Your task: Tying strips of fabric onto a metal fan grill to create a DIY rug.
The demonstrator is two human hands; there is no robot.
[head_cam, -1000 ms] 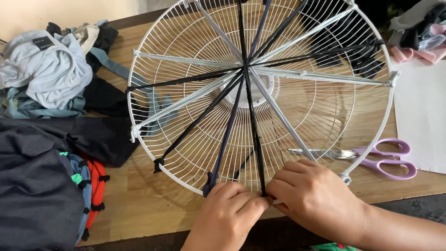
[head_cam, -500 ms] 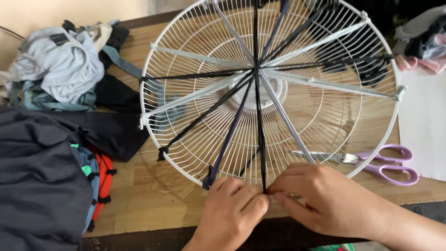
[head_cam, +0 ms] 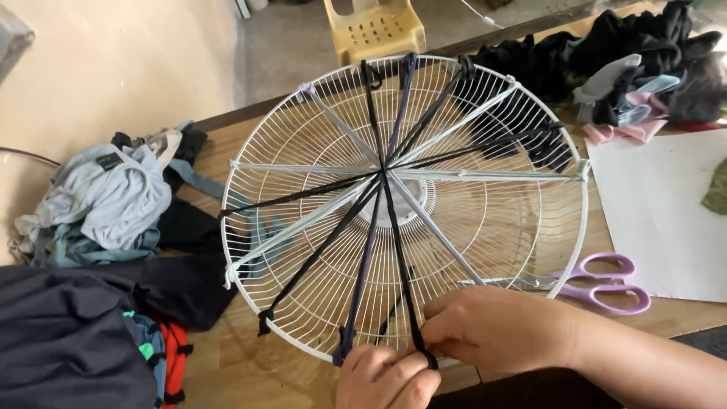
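Pinching a dark fabric strip [head_cam: 400, 257] at the near rim of the white fan guard [head_cam: 303, 159] on the tabletop [head_cam: 227, 363], left hand [head_cam: 386, 379] and right hand [head_cam: 496, 329] close together. Could slip loose if tension drops; guard may slide.

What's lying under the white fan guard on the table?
Through the fan guard wires: wooden table, the scissors blades poking under its right edge, and dark cloth top right. Both hands hide the near rim.
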